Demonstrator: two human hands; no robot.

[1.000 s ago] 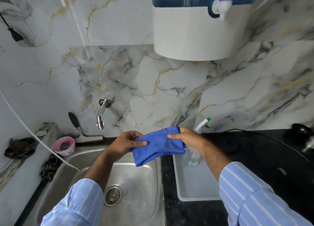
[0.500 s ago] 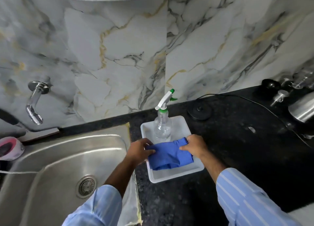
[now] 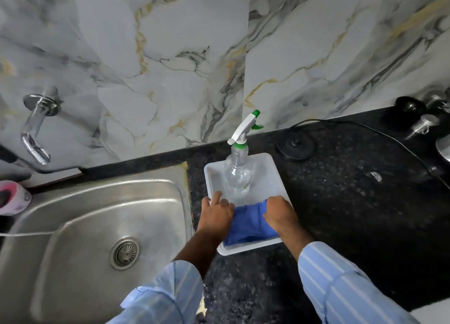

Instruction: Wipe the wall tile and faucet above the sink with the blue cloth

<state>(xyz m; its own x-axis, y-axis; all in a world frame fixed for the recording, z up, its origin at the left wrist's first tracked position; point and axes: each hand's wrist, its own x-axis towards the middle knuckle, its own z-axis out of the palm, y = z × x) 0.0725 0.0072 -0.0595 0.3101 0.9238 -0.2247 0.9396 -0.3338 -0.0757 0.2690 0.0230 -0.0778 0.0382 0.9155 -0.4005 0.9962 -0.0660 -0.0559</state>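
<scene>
At the far left edge a pink cup (image 3: 12,198) is being cut off by the frame, blurred. Above it the faucet (image 3: 36,128) is jutting from the marble tile (image 3: 170,55), its spout hanging over the back rim of the steel sink (image 3: 92,216), whose near corner is running out of view. A thin white cord (image 3: 26,233) is crossing the sink's left rim; its ends are out of sight.

The left hand (image 3: 218,214) is resting over the left edge of the cloth (image 3: 250,223), fingers spread loosely forward onto the white tray (image 3: 277,175). The right hand (image 3: 280,214) is curling knuckles-up around the cloth's right edge, gripping it; the fingertips are hidden underneath. The cloth is lying bunched in the tray's near half, just in front of the clear spray bottle (image 3: 238,175), which is standing upright in the tray. No readable label is showing on the bottle.

On the black counter (image 3: 353,214), a round black base (image 3: 295,144) is sitting with a cable (image 3: 389,136) trailing right. Steel items at the right edge are being cropped and are too blurred to identify.
</scene>
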